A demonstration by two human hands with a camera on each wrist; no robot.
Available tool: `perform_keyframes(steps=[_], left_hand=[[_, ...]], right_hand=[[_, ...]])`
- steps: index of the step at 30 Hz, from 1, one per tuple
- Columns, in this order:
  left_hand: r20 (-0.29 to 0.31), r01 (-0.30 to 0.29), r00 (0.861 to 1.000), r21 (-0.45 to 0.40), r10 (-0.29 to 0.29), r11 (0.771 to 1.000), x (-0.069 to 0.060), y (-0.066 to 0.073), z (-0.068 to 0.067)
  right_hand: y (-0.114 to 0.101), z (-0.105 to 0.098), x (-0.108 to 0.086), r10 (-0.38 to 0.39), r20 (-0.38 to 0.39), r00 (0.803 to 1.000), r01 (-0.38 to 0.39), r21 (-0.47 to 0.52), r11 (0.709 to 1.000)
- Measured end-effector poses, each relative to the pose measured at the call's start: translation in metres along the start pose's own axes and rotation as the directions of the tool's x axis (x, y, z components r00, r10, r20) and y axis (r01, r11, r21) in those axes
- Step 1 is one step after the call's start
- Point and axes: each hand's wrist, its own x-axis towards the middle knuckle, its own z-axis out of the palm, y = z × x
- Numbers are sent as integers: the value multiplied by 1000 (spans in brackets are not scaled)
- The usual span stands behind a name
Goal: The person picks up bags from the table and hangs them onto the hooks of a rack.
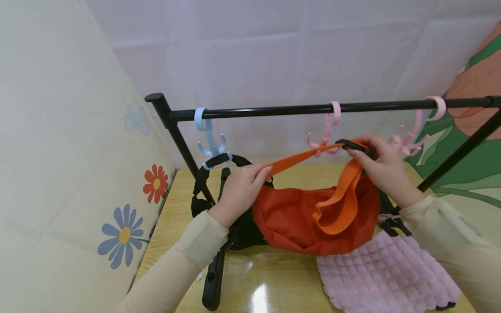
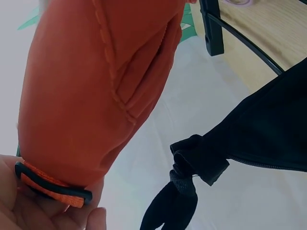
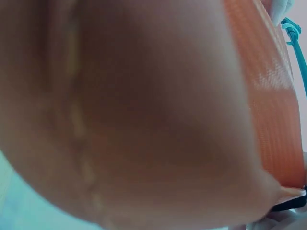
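Observation:
A red-orange waist bag hangs below both hands, in front of a black rack. My left hand pinches its orange strap near the bag's left end; in the left wrist view, a black strap slider lies against the fingers. At the strap's other end, my right hand grips a black buckle. That strap runs taut between the hands, crossing in front of a pink hook. A loose strap loop droops over the bag. The blurred bag fills much of the right wrist view.
The rack's black rail carries a light-blue hook at left and another pink hook at right. A black bag hangs by its strap from the blue hook. The pink quilted bag is at lower right, over the wooden table.

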Motion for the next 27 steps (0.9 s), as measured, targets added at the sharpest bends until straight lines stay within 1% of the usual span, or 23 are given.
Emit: perform_keyframes(steps=[3,7,10,14,16,19,24,27], left_hand=[[11,21,1000,-17,-21,1000,0,-1,1],[45,67,997,-53,-65,996,-1,-3,3],[74,104,992,-78,-98,991,-1,-6,7],[113,138,986,-114,-125,984,0,-11,14],[131,154,982,-141,-136,978,0,-12,18],[154,183,976,-180,-156,966,1,-13,23],[169,209,971,-251,-170,945,4,-18,31],[168,229,968,-289,-186,930,5,-19,33]], right_hand=[[1,2,-1,18,13,1000,-18,2,1000],[3,6,0,47,35,998,-47,18,999],[6,9,0,74,69,995,-77,40,996],[7,13,-1,124,126,984,-135,78,988],[7,14,-2,149,146,978,-164,100,981],[5,16,-3,172,151,973,-191,118,975],[5,19,-4,190,153,970,-206,102,973],[6,19,-5,184,159,970,-204,119,972]])
